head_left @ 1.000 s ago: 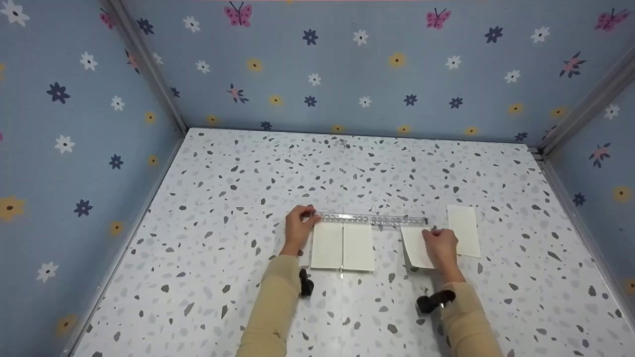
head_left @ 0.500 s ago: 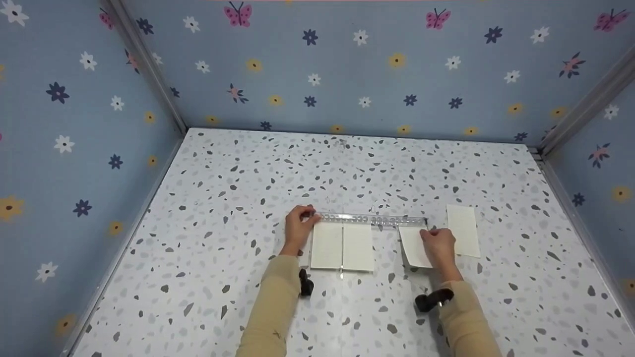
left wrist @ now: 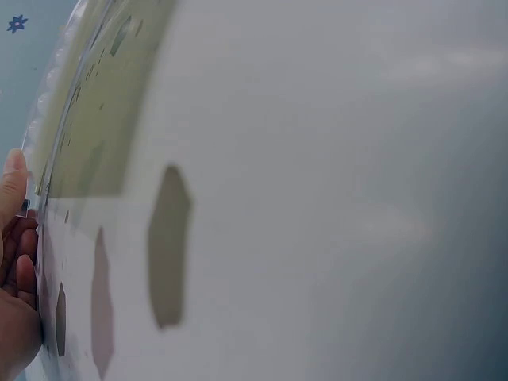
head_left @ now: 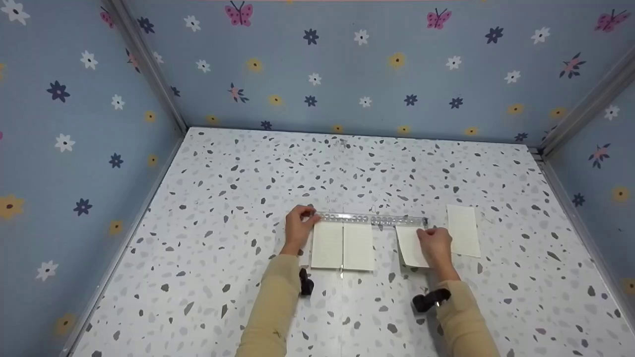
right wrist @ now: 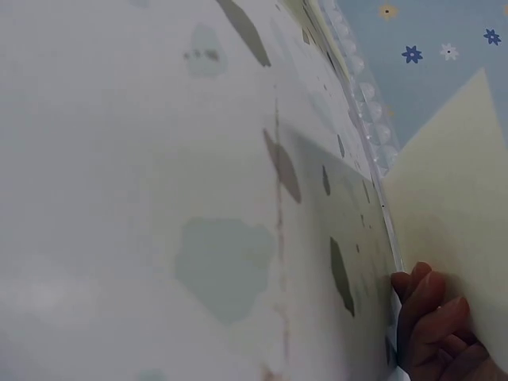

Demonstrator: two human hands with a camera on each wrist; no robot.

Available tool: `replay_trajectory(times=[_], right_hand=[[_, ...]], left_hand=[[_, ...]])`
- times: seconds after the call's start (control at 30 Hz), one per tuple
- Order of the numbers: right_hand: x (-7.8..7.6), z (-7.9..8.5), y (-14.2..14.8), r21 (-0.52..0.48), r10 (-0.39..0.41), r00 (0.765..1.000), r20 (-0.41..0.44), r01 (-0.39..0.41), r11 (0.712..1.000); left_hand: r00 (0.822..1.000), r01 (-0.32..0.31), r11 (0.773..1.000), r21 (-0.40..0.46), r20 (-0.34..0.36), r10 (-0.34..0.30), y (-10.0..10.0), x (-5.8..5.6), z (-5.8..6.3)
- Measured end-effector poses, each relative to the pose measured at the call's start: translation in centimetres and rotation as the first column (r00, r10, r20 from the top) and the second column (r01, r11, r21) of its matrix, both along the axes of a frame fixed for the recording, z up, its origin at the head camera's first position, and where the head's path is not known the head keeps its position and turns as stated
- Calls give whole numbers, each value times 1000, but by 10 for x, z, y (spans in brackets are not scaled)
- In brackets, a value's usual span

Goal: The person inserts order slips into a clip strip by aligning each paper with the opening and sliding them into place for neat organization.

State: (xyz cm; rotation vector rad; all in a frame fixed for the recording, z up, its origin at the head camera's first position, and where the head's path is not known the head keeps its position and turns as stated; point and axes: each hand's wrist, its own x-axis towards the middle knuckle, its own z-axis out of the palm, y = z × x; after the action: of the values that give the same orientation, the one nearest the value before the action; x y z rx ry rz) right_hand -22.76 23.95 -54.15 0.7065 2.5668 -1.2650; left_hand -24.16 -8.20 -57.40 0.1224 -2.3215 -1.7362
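Note:
My left hand pinches the left end of a long clear plastic strip with a row of round bumps, like a ruler. Two cream paper sheets lie side by side just below it, their top edges along the strip. My right hand pinches a third cream sheet near its right side. In the right wrist view this held sheet is tilted up off the table, fingers against its lower part. A gap of bare table separates it from the pair.
A further cream sheet lies flat to the right of my right hand. The table is speckled white. Blue flowered walls close off the back and sides. A black wrist camera sits on my right wrist.
My right hand has moved slightly left with the held sheet, bringing it a little closer to the pair. The left hand and the strip stay put.

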Motion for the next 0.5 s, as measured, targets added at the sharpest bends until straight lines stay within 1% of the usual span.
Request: replay_trajectory(times=[0.13, 0.23, 0.43, 0.5], right_hand=[[0, -1, -1, -4, 1, 1000, 3, -1, 1000], [0, 0, -3, -10, -12, 1000, 14, 12, 1000], [0, -1, -5, -1, -4, 1000, 2, 4, 1000], [0, 0, -6, 13, 12, 1000, -14, -12, 1000]], left_hand=[[1000, 1, 1000, -1, 8, -1, 0, 0, 0], [1000, 2, 1000, 1, 7, -2, 0, 1, 0], [1000, 9, 1000, 2, -17, -9, -1, 1, 0], [999, 14, 1000, 7, -33, -14, -1, 1, -1]])
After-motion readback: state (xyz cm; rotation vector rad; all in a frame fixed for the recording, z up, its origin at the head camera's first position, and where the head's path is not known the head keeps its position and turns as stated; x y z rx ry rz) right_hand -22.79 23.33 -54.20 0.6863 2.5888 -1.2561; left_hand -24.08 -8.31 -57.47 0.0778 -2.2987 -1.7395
